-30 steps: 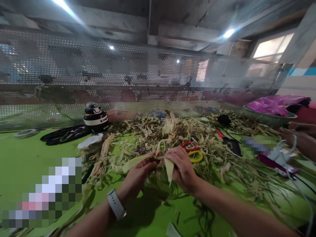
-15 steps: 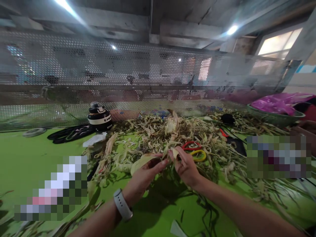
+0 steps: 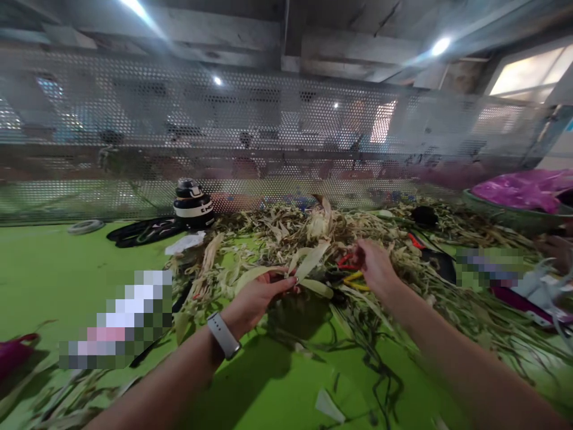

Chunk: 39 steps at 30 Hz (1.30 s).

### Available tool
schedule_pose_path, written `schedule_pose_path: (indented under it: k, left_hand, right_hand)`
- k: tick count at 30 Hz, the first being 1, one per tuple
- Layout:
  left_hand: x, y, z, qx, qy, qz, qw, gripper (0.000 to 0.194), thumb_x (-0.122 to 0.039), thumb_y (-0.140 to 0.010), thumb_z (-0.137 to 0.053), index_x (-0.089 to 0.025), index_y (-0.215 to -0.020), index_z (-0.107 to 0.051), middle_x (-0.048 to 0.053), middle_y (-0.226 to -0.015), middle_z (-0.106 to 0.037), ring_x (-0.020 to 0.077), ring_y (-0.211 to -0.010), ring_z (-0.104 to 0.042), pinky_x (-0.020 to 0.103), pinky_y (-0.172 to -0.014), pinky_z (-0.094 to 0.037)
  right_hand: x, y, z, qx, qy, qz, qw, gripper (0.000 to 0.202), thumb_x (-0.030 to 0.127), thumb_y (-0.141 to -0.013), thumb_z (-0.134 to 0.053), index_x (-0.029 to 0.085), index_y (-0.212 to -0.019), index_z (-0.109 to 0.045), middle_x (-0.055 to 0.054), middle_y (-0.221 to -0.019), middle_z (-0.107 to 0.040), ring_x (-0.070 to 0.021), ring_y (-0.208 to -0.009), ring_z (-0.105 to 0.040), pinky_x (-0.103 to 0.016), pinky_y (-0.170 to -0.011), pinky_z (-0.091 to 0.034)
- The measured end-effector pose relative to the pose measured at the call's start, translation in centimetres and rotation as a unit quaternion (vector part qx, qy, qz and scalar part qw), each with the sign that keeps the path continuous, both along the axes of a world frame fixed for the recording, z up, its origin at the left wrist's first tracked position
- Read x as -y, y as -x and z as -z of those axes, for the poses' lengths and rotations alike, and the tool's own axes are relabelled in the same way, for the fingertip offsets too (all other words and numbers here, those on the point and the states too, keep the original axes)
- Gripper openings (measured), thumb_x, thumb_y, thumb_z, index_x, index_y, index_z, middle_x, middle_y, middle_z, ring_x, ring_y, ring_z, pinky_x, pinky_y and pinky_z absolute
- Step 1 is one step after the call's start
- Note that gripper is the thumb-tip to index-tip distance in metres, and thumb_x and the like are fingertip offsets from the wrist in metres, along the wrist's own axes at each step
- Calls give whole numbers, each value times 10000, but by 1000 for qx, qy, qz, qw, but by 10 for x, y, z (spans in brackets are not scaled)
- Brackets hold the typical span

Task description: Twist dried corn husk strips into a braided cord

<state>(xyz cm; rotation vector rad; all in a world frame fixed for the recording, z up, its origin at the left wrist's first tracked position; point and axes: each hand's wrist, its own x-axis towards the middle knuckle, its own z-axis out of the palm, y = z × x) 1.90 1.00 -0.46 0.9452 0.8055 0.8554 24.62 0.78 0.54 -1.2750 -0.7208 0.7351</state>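
My left hand (image 3: 257, 298), with a pale watch band on its wrist, pinches several pale strips of dried corn husk (image 3: 313, 263) between thumb and fingers. They fan out up and to the right from the fingertips. Just right of them is a pair of scissors (image 3: 356, 280) with one red and one yellow handle loop. The fingers of my right hand (image 3: 376, 266) are curled at the red loop and partly cover it. Dark shade hides most of the blades. Behind both hands spreads a heap of dried husks (image 3: 277, 230).
The green tabletop (image 3: 250, 388) carries loose strips and dark stems. A black-and-white jar (image 3: 193, 206) stands at the back left beside a black pouch (image 3: 143, 232). A bowl (image 3: 496, 212) with a pink plastic bag (image 3: 523, 191) sits at the right. A perforated metal screen (image 3: 268, 131) rises behind.
My right hand has left the husk strips and moved right to the scissors' red handle. My left hand keeps hold of the strips, which now spread open. The view has shifted slightly left.
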Motion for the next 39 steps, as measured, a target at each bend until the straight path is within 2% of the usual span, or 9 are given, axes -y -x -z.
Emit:
schedule_pose_path:
  k: [4, 7, 11, 18, 21, 24, 28, 34, 39]
  left_hand:
    - [-7, 4, -3, 45, 44, -18, 998, 177, -71, -631, -724, -112, -785, -646, 6, -654, -683, 78, -560, -609, 159, -558, -487]
    - [-6, 4, -6, 61, 51, -16, 997, 182, -50, -638, -712, -115, -789, -636, 3, -657, -680, 81, -565, -614, 166, -575, -497]
    - [-1, 1, -7, 49, 51, -12, 997, 236, -50, -624, -720, -139, -810, -605, -9, -681, -682, 78, -570, -608, 176, -606, -487]
    - [-3, 0, 2, -68, -100, -27, 992, 226, -147, -675, -669, -185, -876, -573, -40, -688, -656, 113, -688, -602, 234, -718, -462]
    - [-2, 2, 3, -184, -199, -17, 963, 175, -258, -694, -651, -190, -849, -605, -6, -759, -666, 165, -785, -607, 268, -742, -460]
    - [1, 3, -2, -250, -287, 24, 924, 181, -285, -709, -624, -194, -866, -629, 17, -870, -672, 183, -852, -601, 274, -781, -456]
    - [3, 3, -5, -268, -379, 81, 882, 148, -251, -739, -564, -209, -863, -634, 8, -912, -661, 173, -879, -592, 263, -826, -440]
    - [5, 6, -10, -242, -378, 111, 887, 219, -254, -782, -489, -197, -968, -589, 17, -926, -644, 174, -928, -568, 271, -840, -436]
    - [9, 5, -16, -232, -324, 96, 912, 217, -272, -770, -519, -185, -947, -610, 27, -944, -645, 179, -922, -569, 279, -837, -440]
  right_hand:
    - [5, 7, -3, 16, -24, 30, 999, 127, 307, -717, -570, 225, -787, -502, 42, -651, -556, -119, -564, -532, -224, -501, -447]
    - [21, 29, -1, 166, -22, -99, 981, 153, 362, -776, -542, 209, -781, -555, 8, -730, -585, -149, -699, -554, -252, -623, -453]
    - [40, 52, 7, 416, 1, -261, 871, 220, 369, -857, -468, 184, -795, -569, 8, -691, -574, -134, -653, -522, -236, -595, -408]
    - [49, 57, 13, 704, -135, -169, 677, 213, 235, -889, -421, 166, -773, -586, -68, -760, -574, -184, -731, -499, -300, -663, -404]
    - [52, 57, 11, 736, -169, -141, 640, 157, 215, -866, -447, 168, -820, -590, -94, -923, -586, -207, -834, -508, -333, -743, -414]
    - [53, 57, 9, 713, -183, -124, 665, 153, 208, -867, -437, 169, -841, -582, -104, -1030, -576, -208, -903, -526, -332, -780, -417]
    - [51, 58, 8, 634, -129, -174, 743, 188, 223, -895, -382, 180, -824, -551, -72, -875, -602, -162, -774, -569, -266, -673, -434]
    - [48, 59, 5, 390, 36, -292, 872, 200, 358, -879, -408, 205, -775, -483, 39, -531, -523, -109, -425, -524, -211, -449, -397]
    - [43, 59, 7, 212, 119, -339, 909, 280, 453, -793, -508, 182, -721, -508, 69, -422, -503, -80, -307, -458, -172, -328, -321]
